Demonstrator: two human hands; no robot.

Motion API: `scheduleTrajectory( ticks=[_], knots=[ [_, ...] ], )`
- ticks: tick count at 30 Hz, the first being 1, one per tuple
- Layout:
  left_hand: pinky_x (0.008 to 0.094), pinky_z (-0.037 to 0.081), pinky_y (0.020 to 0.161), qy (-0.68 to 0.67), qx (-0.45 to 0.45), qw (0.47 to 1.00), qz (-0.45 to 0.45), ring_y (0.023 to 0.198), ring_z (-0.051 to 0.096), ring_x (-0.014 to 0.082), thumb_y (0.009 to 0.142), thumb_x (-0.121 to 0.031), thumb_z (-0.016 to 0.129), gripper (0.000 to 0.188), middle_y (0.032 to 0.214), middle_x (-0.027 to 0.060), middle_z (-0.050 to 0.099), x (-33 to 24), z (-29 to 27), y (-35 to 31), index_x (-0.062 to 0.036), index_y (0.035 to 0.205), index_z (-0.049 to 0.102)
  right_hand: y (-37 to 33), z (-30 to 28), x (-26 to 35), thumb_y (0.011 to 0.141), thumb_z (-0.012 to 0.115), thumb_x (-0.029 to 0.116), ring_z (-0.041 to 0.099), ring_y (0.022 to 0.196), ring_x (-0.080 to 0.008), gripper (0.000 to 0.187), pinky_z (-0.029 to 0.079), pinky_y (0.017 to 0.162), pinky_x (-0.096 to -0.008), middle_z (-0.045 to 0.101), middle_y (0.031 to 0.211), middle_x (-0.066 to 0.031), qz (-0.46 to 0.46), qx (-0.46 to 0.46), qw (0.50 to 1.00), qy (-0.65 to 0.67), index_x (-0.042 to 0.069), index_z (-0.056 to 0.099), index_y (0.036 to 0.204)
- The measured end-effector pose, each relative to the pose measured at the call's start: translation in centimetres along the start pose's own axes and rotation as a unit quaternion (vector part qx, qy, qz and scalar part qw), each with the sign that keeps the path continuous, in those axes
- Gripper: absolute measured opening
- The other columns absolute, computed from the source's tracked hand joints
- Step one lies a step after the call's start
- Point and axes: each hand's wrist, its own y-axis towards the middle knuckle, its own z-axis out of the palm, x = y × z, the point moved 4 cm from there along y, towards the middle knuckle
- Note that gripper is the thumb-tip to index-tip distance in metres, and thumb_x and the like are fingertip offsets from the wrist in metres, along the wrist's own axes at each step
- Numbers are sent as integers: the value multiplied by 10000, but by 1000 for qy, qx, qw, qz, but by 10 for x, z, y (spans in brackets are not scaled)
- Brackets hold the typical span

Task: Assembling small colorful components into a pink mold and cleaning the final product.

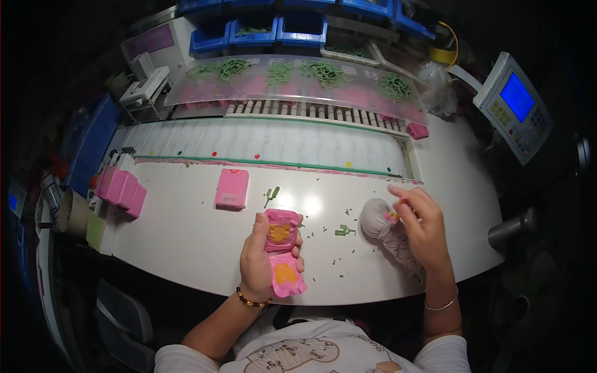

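My left hand (253, 261) is wrapped round a pink mold (285, 257) that lies unfolded, its two halves one above the other. Yellow-orange patches show in both halves. Over a grey cloth pouch (374, 219), my right hand (424, 229) pinches a small pink and yellow piece (391, 216); its exact shape is too small to make out. Whether that piece touches the pouch I cannot tell. Small green cut pieces (344, 231) lie between the hands, and a branched green piece (272, 196) rests just beyond the mold.
A closed pink block (231, 189) stands on the white table (180, 239); more pink blocks (122, 188) are stacked at left. Behind runs a white conveyor (267, 144) below a clear shelf with green strands (323, 73). A metal cylinder (513, 229) and blue-screened control panel (516, 102) are at right.
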Motion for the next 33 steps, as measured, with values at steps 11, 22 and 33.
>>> scheduleTrajectory(
  ticks=[11, 22, 33],
  knots=[
    [294, 533, 517, -40, 36, 997, -55, 630, 549, 116, 999, -543, 333, 608, 799, 65, 563, 5, 7, 4, 5, 1113, 572, -5, 24, -17, 902, 607, 113, 539, 844, -277, 264, 452, 776, -375, 538, 940, -132, -97, 8, 961, -257, -3, 644, 1137],
    [304, 544, 594, -59, 50, 991, -109, 685, 583, 131, 1014, -512, 323, 558, 842, 66, 593, 33, 19, -1, -17, 1059, 578, -25, 57, 54, 807, 669, 1, 568, 671, -219, 314, 460, 563, -315, 537, 855, -105, -175, -70, 980, -65, -3, 629, 1119],
    [283, 518, 685, -56, -8, 996, -62, 742, 601, 149, 1030, -492, 282, 552, 863, 68, 608, 31, 19, -7, -30, 1020, 583, -21, 84, 58, 784, 720, 47, 581, 650, -169, 345, 471, 544, -284, 571, 930, -108, -110, 84, 980, 141, 3, 587, 1100]
  ],
)
